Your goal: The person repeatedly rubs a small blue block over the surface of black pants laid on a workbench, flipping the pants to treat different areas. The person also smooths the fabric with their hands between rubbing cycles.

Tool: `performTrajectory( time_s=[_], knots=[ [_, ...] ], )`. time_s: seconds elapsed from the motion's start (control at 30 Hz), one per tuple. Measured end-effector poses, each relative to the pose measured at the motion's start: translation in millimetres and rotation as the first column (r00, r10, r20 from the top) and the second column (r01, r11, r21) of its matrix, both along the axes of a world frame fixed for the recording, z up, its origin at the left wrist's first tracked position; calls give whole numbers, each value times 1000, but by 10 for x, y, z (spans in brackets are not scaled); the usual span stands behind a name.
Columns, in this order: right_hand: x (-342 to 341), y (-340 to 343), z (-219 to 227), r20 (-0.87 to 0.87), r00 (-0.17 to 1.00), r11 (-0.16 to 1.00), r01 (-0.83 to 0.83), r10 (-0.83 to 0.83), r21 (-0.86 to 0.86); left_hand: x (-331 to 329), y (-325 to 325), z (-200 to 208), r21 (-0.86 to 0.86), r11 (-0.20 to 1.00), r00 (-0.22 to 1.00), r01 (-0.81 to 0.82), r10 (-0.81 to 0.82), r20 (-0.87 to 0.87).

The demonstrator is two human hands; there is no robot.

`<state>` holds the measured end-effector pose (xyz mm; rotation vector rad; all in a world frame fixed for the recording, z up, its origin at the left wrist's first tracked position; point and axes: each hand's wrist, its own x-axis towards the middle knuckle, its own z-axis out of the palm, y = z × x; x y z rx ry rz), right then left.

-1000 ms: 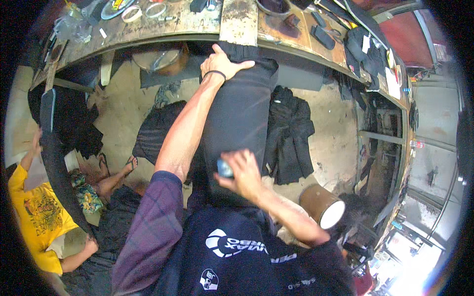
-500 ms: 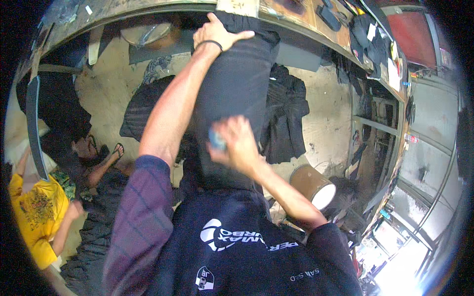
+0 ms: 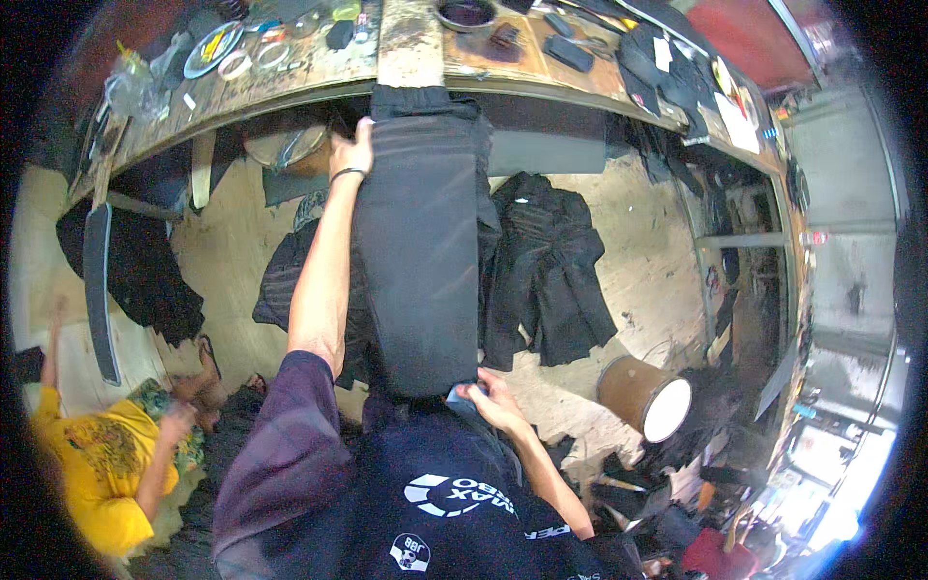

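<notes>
Head view: black garment [image 3: 425, 251] stretched lengthwise between the pale board [image 3: 411, 43] at the workbench [image 3: 319, 60] and the person's torso, its upper face fairly smooth with faint lighter streaks. Left hand [image 3: 351, 155] at the garment's left edge, near the bench end, thumb pointing up along the cloth; cannot tell whether the fingers close on it. Right hand [image 3: 495, 401] at the near end, right corner, fingers curled around a small blue object [image 3: 459, 392], mostly hidden. Floor, right: second dark garment [image 3: 551, 271] spread flat; brown drum [image 3: 633, 391] tipped, white end showing. Lower left: co-worker in yellow shirt [image 3: 106, 464].
</notes>
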<state>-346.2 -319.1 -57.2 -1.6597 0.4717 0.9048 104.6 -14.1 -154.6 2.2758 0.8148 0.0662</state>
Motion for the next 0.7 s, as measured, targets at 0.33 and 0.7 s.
performTrajectory(
  time_s=[0.33,0.7],
  knots=[
    [-1565,-554,5,49,990,864,-89,130,-495,-2580,-228,385,26,998,978,56,-61,198],
    [-933,-454,18,162,968,888,-103,194,-447,-1001,20,192,255,966,968,32,-94,233]
  ],
)
